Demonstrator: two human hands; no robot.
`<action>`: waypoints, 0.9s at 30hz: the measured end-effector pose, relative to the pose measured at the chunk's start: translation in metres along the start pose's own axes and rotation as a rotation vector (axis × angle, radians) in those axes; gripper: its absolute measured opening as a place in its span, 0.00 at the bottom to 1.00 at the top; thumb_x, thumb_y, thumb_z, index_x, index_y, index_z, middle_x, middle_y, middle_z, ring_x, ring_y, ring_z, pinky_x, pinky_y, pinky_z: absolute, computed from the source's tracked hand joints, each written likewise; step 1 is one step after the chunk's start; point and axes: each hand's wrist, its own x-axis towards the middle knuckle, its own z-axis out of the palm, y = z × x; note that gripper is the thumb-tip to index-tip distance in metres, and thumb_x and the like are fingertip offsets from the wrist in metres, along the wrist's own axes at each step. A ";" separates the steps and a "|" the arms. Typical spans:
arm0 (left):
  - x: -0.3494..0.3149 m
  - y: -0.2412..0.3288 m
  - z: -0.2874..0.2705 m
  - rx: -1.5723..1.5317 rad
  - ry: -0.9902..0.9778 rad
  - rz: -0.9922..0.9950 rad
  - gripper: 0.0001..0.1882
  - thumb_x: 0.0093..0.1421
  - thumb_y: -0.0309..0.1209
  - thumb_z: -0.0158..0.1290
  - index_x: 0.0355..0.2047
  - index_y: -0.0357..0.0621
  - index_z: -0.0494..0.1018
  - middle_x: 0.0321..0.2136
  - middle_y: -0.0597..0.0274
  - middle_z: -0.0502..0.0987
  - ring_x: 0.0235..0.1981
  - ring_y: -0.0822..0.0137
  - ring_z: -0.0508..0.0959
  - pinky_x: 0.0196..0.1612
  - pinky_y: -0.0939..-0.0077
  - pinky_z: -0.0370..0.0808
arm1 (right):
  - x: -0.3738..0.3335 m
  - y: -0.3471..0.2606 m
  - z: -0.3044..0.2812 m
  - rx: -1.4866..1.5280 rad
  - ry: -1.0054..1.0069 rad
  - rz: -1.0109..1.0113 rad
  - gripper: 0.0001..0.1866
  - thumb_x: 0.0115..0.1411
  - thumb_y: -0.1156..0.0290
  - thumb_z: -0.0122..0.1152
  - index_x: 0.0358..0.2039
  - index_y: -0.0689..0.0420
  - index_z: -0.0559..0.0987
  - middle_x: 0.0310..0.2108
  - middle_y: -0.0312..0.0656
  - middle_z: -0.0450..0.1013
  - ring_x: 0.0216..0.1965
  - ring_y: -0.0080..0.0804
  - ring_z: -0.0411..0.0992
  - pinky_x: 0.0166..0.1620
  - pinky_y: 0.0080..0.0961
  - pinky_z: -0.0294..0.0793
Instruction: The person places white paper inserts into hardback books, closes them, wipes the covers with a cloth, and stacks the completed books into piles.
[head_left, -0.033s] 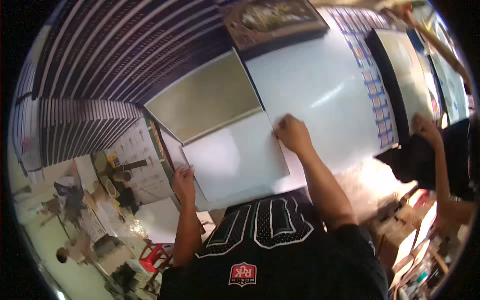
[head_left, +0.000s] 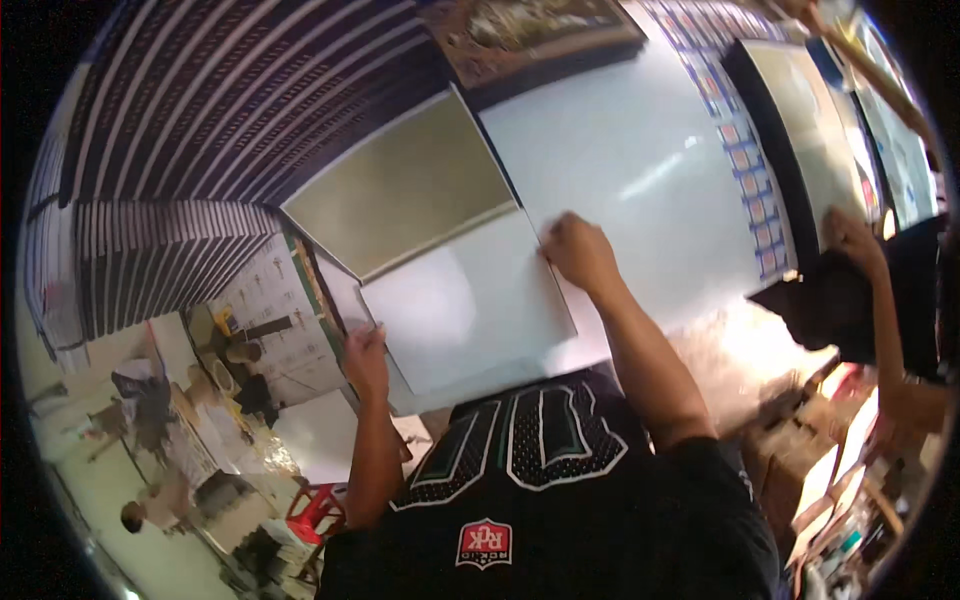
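A smooth white sheet (head_left: 470,310) lies in front of me on a pale work table. Its far edge meets a flat tan board (head_left: 405,190) with a thin white border; whether the sheet overlaps the board I cannot tell. My right hand (head_left: 578,252) is closed, its fingers curled in a pinch at the sheet's right edge. At the left edge, my left hand (head_left: 366,355) has its thumb and fingers drawn together on the sheet's side. The fingertips of both hands are partly hidden.
Tall stacks of dark-edged panels (head_left: 240,110) rise at the far left. A framed picture (head_left: 530,40) lies beyond the board. The glossy table surface (head_left: 620,190) stretches right, past a row of small labels (head_left: 755,200). Another person's hand (head_left: 850,240) rests on a dark-sided panel (head_left: 800,130).
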 end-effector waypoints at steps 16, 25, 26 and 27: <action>0.002 0.023 0.000 -0.072 -0.105 0.027 0.23 0.56 0.32 0.65 0.46 0.30 0.71 0.35 0.57 0.79 0.32 0.70 0.77 0.34 0.77 0.77 | -0.003 0.010 -0.006 0.081 0.027 -0.159 0.12 0.48 0.75 0.69 0.31 0.66 0.76 0.24 0.51 0.78 0.27 0.41 0.79 0.34 0.30 0.76; 0.003 0.022 -0.001 -0.043 -0.159 0.028 0.24 0.56 0.30 0.64 0.49 0.29 0.69 0.38 0.52 0.78 0.34 0.67 0.78 0.35 0.75 0.78 | -0.012 0.009 0.002 0.036 0.090 -0.149 0.15 0.48 0.72 0.68 0.35 0.63 0.76 0.31 0.53 0.78 0.34 0.49 0.78 0.39 0.38 0.76; 0.000 0.021 0.000 -0.074 -0.126 0.050 0.23 0.55 0.29 0.64 0.48 0.29 0.71 0.36 0.51 0.79 0.32 0.68 0.79 0.34 0.76 0.78 | -0.016 0.010 0.006 0.032 0.146 -0.113 0.17 0.48 0.71 0.68 0.38 0.61 0.76 0.34 0.53 0.78 0.39 0.53 0.77 0.42 0.43 0.76; -0.002 0.018 0.001 -0.104 -0.094 0.064 0.22 0.54 0.28 0.65 0.46 0.29 0.72 0.35 0.50 0.80 0.30 0.68 0.79 0.32 0.77 0.78 | -0.021 0.010 0.008 0.044 0.169 -0.127 0.18 0.49 0.72 0.67 0.41 0.60 0.75 0.34 0.54 0.78 0.38 0.55 0.76 0.42 0.43 0.76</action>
